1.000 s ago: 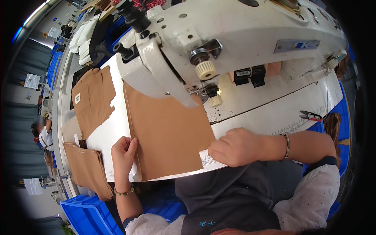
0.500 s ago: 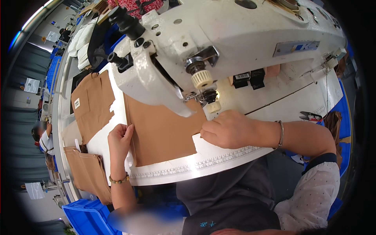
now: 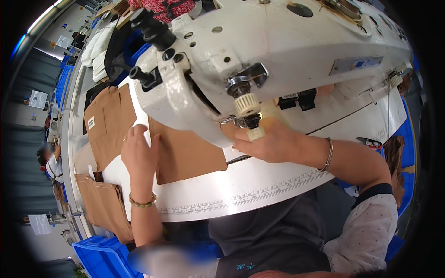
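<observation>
Curled left hand [image 3: 139,155] at left edge of brown cloth [image 3: 187,155], right hand [image 3: 266,142] bent near its right, pinch unclear in both, white table [image 3: 259,178] beneath, sewing machine [image 3: 287,48] over cloth's far part, blue bin [image 3: 103,259] lower left, snips [image 3: 369,142] right.

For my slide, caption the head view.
Left hand and right hand flank brown fabric at a white sewing machine.

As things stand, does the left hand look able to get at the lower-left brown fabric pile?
Probably yes: the left hand is at the brown panel, the brown fabric pile lies close by to its lower left, and nothing visible blocks the way.
</observation>
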`<state>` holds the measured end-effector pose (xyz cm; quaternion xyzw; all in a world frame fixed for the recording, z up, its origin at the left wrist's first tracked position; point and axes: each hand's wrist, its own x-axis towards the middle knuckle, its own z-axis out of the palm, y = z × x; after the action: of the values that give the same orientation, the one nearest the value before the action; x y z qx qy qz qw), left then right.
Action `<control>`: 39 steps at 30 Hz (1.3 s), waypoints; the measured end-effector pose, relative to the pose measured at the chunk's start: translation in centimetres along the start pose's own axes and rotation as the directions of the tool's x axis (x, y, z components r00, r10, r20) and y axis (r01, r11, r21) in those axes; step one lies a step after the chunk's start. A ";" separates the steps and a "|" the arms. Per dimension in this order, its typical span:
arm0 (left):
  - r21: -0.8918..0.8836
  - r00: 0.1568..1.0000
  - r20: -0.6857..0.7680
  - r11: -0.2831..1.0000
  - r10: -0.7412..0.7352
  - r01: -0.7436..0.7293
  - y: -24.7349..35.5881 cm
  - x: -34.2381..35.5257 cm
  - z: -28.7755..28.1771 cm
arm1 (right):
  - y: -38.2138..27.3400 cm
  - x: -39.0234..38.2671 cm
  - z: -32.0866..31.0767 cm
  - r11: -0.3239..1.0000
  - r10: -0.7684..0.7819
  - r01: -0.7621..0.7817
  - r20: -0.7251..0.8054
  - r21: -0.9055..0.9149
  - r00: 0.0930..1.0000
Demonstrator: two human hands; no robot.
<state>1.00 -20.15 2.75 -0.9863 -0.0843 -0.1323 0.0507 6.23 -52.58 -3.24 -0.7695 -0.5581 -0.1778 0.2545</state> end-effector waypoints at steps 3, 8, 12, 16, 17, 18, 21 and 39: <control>-0.154 0.911 -0.089 0.898 0.403 -0.412 5.0 -0.6 -0.6 | 0.2 -0.5 0.6 1.000 0.014 -0.014 -0.046 -0.010 0.999; -0.454 0.711 -0.259 0.568 0.654 -0.687 9.6 -2.4 1.0 | -0.2 0.1 -2.2 0.992 0.099 -0.102 0.043 0.071 0.994; -0.540 0.682 -0.254 0.485 0.686 -0.688 9.3 -2.4 1.4 | -0.1 -0.1 -2.9 0.979 0.194 -0.198 0.072 0.046 0.978; -0.520 0.697 -0.231 0.519 0.679 -0.678 9.4 -2.5 1.0 | 0.0 -0.2 -3.4 0.986 0.141 -0.148 0.091 0.078 0.986; -0.537 0.690 -0.265 0.491 0.673 -0.686 9.5 -2.5 1.0 | 0.0 -0.2 -3.6 0.982 0.140 -0.153 0.118 0.109 0.983; -0.553 0.682 -0.300 0.460 0.667 -0.694 9.6 -2.4 0.9 | 0.0 -0.2 -3.8 0.977 0.140 -0.160 0.144 0.139 0.980; -0.523 0.650 -0.318 0.444 0.690 -0.727 9.2 -2.2 1.3 | 0.0 0.1 -3.9 0.979 0.123 -0.144 0.143 0.146 0.982; -0.485 0.783 -0.177 0.640 0.596 -0.596 8.2 1.5 3.3 | 0.8 0.1 -1.2 0.974 0.225 -0.224 0.037 -0.039 0.974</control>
<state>4.71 -27.59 -0.69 -0.9343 0.2838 -0.1262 -0.1747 7.05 -53.45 -2.34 -0.8355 -0.4694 -0.1418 0.2480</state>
